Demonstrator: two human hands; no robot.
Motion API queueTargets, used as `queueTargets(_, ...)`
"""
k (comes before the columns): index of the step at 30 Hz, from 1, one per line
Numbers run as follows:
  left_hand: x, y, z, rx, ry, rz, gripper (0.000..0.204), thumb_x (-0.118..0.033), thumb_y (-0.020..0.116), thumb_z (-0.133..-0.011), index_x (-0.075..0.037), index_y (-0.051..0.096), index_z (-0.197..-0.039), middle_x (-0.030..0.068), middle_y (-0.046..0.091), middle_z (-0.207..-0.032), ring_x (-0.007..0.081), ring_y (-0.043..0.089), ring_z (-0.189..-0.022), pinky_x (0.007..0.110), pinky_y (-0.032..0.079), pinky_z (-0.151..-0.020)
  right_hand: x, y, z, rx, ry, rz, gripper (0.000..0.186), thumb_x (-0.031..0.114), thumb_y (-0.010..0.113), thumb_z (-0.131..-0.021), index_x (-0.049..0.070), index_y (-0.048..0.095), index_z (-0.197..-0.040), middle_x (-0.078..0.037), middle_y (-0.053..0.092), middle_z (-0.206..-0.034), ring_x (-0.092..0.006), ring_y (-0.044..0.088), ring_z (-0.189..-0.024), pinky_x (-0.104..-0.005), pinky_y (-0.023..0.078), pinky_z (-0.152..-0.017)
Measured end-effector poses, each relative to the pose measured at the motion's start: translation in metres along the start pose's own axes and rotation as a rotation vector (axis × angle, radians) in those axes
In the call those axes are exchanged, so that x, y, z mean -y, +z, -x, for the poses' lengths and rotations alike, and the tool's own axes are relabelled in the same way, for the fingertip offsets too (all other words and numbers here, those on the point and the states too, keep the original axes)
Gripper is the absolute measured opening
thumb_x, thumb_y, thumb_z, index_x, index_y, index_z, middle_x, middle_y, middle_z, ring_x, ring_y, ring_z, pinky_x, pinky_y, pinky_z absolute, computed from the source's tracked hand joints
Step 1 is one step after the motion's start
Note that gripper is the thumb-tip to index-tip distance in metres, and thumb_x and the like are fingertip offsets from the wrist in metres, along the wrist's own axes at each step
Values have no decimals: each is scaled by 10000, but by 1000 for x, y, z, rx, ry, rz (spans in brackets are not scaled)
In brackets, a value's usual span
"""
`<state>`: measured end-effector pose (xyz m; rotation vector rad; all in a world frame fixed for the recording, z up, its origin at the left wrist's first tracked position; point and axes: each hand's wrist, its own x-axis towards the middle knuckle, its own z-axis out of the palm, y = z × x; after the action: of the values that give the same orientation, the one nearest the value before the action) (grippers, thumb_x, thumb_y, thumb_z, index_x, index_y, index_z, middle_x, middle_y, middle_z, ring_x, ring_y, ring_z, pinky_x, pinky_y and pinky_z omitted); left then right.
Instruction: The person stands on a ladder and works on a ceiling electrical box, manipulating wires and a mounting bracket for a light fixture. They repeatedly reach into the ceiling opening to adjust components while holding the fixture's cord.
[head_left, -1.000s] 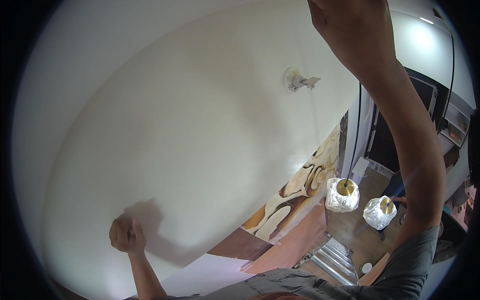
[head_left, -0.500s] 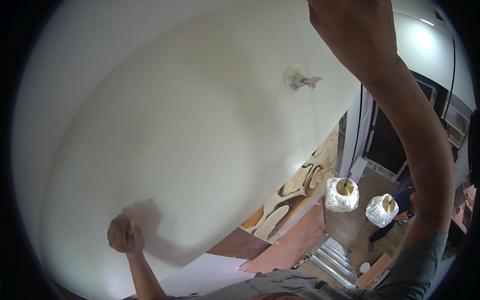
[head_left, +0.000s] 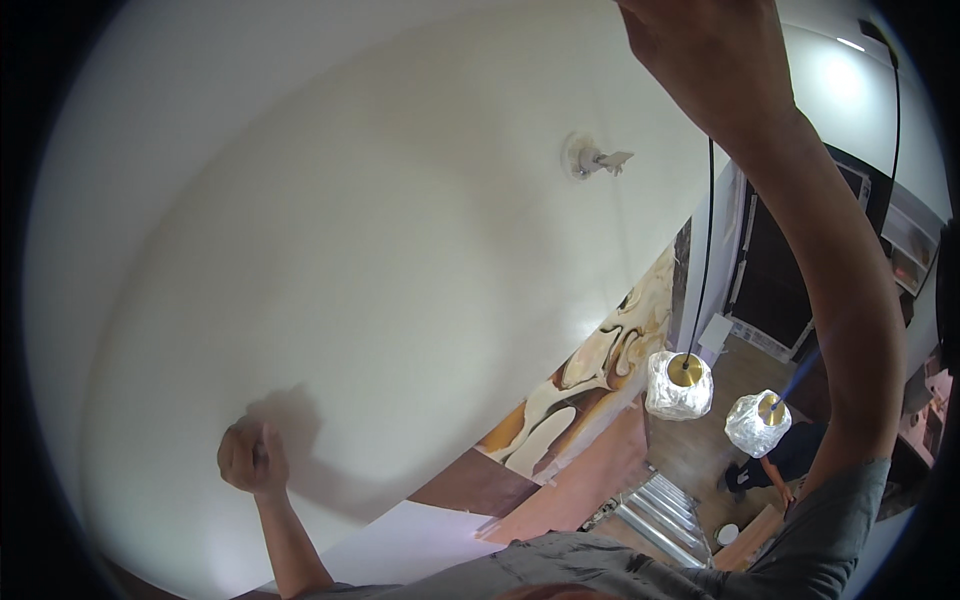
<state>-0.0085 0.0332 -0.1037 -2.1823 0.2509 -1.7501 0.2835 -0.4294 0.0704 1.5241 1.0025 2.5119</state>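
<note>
- Count: two glass lamps, lamp one (head_left: pixel 679 384) and lamp two (head_left: pixel 757 422), each with a brass centre; one wall fitting (head_left: pixel 592 160).
- Left hand (head_left: pixel 252 455): closed in a fist against the white wall (head_left: pixel 330 250), well left of and below the fitting; contents cannot be told.
- Right hand (head_left: pixel 715 60): raised just right of the fitting, beside a black cord (head_left: pixel 706 250); grip cannot be told.
- Wall between hands is bare.

Grey short-sleeved T-shirt (head_left: pixel 800 545), forearms bare.
</note>
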Motion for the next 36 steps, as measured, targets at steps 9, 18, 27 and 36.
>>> queueTargets(9, -3, -8, 0, 14, -8, -3, 216, -119, 723, -959, -44, 637, -775, 30, 600, -675, 125, 462, -528, 273, 311, -471, 10, -4, -2, 239, 90, 22, 196, 27, 678, -887, 73, 752, -1063, -55, 708, -840, -185, 694, -732, -308, 603, -593)
queueTargets(18, -2, -12, -1, 18, -11, 0, 215, -112, 722, -957, -46, 625, -776, 38, 611, -686, 141, 490, -543, 276, 335, -476, 6, -7, -7, 142, 60, -72, 218, -4, 669, -871, 58, 751, -1063, -66, 726, -862, -198, 707, -758, -318, 616, -631)
queueTargets(27, -4, -13, 1, 25, -29, -11, 216, -120, 748, -925, -47, 613, -773, 63, 641, -709, 182, 523, -550, 292, 366, -474, 14, -4, -5, 130, 18, 57, 189, 23, 674, -884, 48, 752, -1053, -63, 700, -823, -187, 700, -745, -315, 608, -623)
queueTargets(36, -3, -8, 1, 25, -24, 19, 214, -145, 728, -968, -41, 629, -808, 39, 607, -697, 149, 488, -546, 276, 342, -481, 17, -12, -14, 208, -36, 111, 162, 60, 674, -891, 76, 751, -1033, -52, 668, -794, -189, 693, -717, -333, 591, -590)
